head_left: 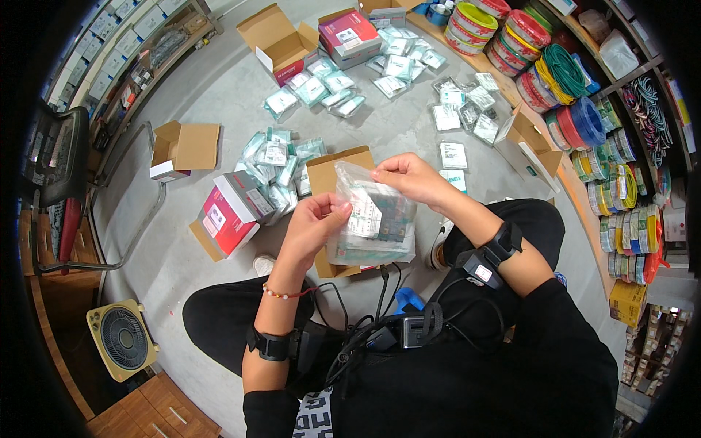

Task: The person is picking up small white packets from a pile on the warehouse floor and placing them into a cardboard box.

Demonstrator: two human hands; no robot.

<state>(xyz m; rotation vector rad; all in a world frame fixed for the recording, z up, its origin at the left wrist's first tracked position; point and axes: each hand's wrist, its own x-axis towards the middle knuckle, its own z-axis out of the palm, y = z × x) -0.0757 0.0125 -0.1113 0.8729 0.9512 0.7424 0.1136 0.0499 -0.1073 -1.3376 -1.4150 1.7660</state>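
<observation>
Between both hands is a clear plastic bag with a dark part and a white printed paper inside. My left hand pinches its left edge between thumb and fingers. At the bag's top, my right hand grips the plastic near the upper right corner. Directly under the bag stands an open cardboard box, mostly hidden by it. To the left of that box lies a heap of bagged items, beside a red and grey carton with a flap folded out.
More bagged packets lie in piles ahead, near an open carton and a red carton. Wire coils fill the right shelf. An open box stands right, a fan left. Cables cross my lap.
</observation>
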